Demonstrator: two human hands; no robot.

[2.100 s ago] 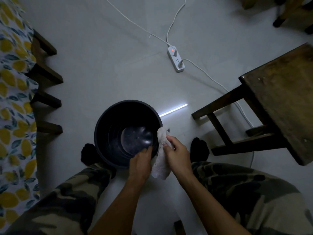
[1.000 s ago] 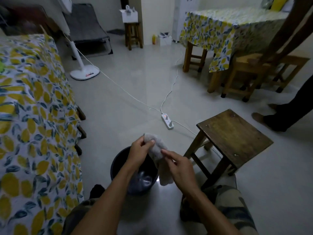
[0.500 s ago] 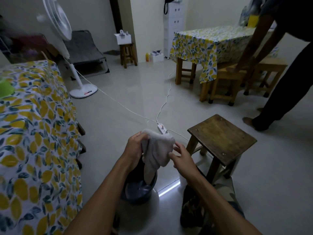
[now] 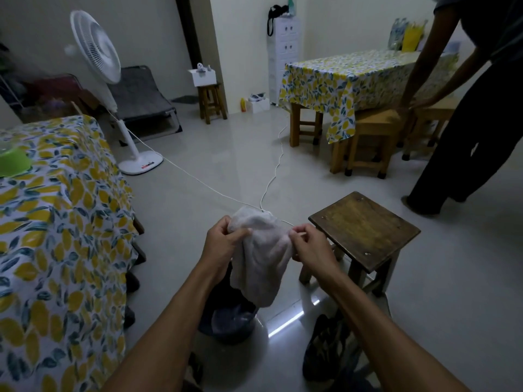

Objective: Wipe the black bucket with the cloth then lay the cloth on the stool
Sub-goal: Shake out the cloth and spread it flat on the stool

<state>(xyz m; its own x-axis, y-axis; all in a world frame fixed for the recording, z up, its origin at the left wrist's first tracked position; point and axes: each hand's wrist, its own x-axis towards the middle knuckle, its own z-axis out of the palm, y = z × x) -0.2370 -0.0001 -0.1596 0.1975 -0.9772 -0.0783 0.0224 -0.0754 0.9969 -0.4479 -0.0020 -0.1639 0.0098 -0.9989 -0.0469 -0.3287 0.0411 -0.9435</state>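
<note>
A white pedestal fan point(image 4: 97, 49) stands on the pale floor point(image 4: 220, 165) far ahead and to the left of the grips, its white cable point(image 4: 198, 182) running across the tiles, with a dark folding cot point(image 4: 141, 100) behind it. A table point(image 4: 56, 222) under a lemon-print cloth lies left of the grips and carries a green bowl point(image 4: 12, 162); a second lemon-print table point(image 4: 348, 77) with wooden stools point(image 4: 368, 140) beneath stands far ahead to the right. A white drawer tower point(image 4: 284, 52) rises against the back wall, and a second person point(image 4: 475, 123) in dark trousers leans over at far right.
</note>
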